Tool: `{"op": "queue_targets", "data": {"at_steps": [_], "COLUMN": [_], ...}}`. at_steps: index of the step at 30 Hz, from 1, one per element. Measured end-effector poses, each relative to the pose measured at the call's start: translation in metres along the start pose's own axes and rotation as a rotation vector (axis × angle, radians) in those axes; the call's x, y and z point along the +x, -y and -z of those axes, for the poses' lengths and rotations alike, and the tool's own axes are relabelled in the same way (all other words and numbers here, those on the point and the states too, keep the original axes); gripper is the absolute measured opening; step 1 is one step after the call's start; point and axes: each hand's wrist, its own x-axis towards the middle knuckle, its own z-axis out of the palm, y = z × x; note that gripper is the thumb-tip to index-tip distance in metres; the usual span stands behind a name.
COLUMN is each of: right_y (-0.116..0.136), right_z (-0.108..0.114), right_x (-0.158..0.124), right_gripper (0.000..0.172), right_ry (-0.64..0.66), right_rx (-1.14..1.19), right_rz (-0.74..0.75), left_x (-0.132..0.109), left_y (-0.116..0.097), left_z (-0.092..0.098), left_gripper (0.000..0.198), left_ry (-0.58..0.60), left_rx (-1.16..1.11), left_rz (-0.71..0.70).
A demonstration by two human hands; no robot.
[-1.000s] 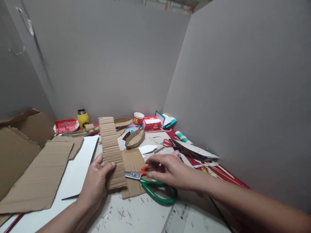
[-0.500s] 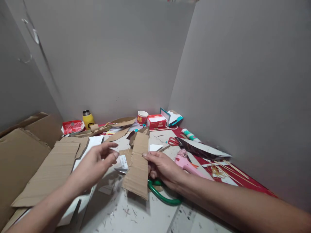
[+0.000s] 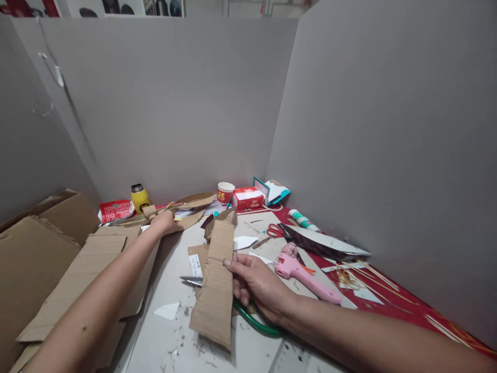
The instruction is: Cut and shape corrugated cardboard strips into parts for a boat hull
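Note:
My right hand (image 3: 258,285) pinches a cardboard strip (image 3: 215,285) between thumb and fingers, roughly upright over the table. Behind the strip are scissors, with silver blades (image 3: 191,280) showing on its left and a green handle (image 3: 258,324) below my right hand. I cannot tell whether that hand touches the handle. Farther off, my left hand (image 3: 164,223) is stretched to the back left, at a curved cardboard piece (image 3: 191,220). Its fingers are mostly hidden, so their grip is unclear. A labelled cardboard scrap (image 3: 196,256) lies behind the held strip.
Cardboard sheets (image 3: 83,274) and a cardboard box (image 3: 39,259) stand at left. A yellow bottle (image 3: 140,198), paper cup (image 3: 225,193) and red box (image 3: 248,199) line the back. To the right lie a pink glue gun (image 3: 306,277), red-handled scissors (image 3: 275,231) and thin sticks (image 3: 378,274).
My left hand has moved from beside the strip away to the cardboard at the back left. My right hand still holds the strip. The view has tilted slightly upward.

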Motion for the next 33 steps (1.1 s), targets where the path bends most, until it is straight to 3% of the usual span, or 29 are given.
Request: {"op": "queue_targets", "data": {"at_steps": [5, 10, 14, 16, 20, 23, 27, 33], "right_y": [-0.003, -0.002, 0.001, 0.002, 0.003, 0.003, 0.002, 0.0], "right_z": [0.001, 0.002, 0.002, 0.002, 0.0, 0.0, 0.001, 0.004], "right_x": [0.003, 0.004, 0.002, 0.003, 0.003, 0.002, 0.001, 0.001], "right_gripper": [0.037, 0.034, 0.032, 0.032, 0.034, 0.035, 0.036, 0.034], "right_ry": [-0.004, 0.001, -0.01, -0.008, 0.009, 0.026, 0.038, 0.056], "right_rx": [0.001, -0.006, -0.012, -0.016, -0.028, -0.041, -0.047, -0.04], "right_rz": [0.005, 0.014, 0.037, 0.049, 0.078, 0.1, 0.13, 0.141], "left_x": [0.012, -0.003, -0.037, -0.065, -0.127, -0.158, -0.169, -0.167], "left_y": [0.001, -0.005, -0.01, -0.013, -0.023, -0.029, -0.03, -0.029], "left_z": [-0.006, 0.004, 0.018, 0.019, 0.003, -0.015, -0.029, -0.031], "left_gripper": [0.034, 0.035, 0.033, 0.021, 0.029, 0.031, 0.035, 0.038], "left_ry": [0.076, 0.094, 0.104, 0.12, 0.227, 0.354, 0.326, 0.261], "left_rx": [-0.082, -0.33, -0.602, -0.741, -0.945, -1.031, -1.049, -1.031], "left_rz": [0.048, 0.082, 0.07, 0.037, -0.022, -0.027, 0.028, 0.063]}}
